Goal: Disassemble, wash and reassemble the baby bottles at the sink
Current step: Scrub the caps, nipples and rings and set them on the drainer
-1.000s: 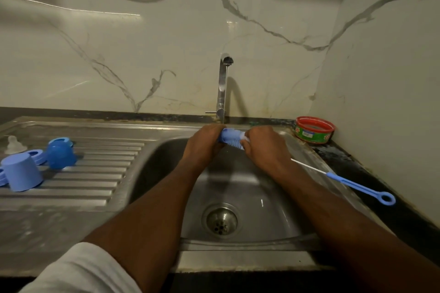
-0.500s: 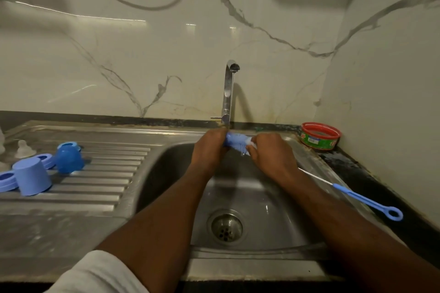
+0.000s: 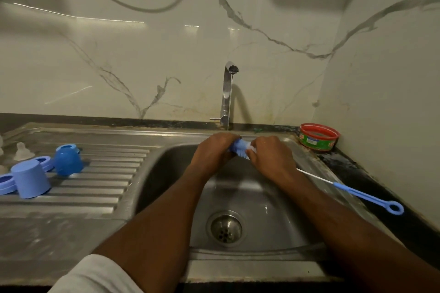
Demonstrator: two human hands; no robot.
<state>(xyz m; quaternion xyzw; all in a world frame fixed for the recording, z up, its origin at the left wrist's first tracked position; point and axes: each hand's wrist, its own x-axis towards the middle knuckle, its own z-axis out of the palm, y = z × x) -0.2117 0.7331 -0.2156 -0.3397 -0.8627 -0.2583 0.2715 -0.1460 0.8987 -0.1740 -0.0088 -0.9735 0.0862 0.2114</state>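
Over the sink basin (image 3: 262, 209), just below the tap (image 3: 227, 95), both hands hold a blue bottle brush. My left hand (image 3: 214, 152) is curled round the far end of the bristly brush head (image 3: 239, 146). My right hand (image 3: 271, 154) grips the head's other end, where the white wire begins. The brush's blue handle (image 3: 364, 195) with its ring end sticks out to the right over the sink rim. A thin stream of water runs from the tap. Whatever lies inside my left fist is hidden.
On the ribbed drainboard at the left lie a light blue cap (image 3: 29, 178), a darker blue cap (image 3: 67, 160), blue rings (image 3: 6, 183) and a clear teat (image 3: 22, 151). A red and green tub (image 3: 317, 137) stands in the back right corner. The drain (image 3: 225, 228) sits mid-basin.
Both hands keep their hold on the brush head under the tap. The head camera has tilted, so the whole scene sits slightly lower and to the right.
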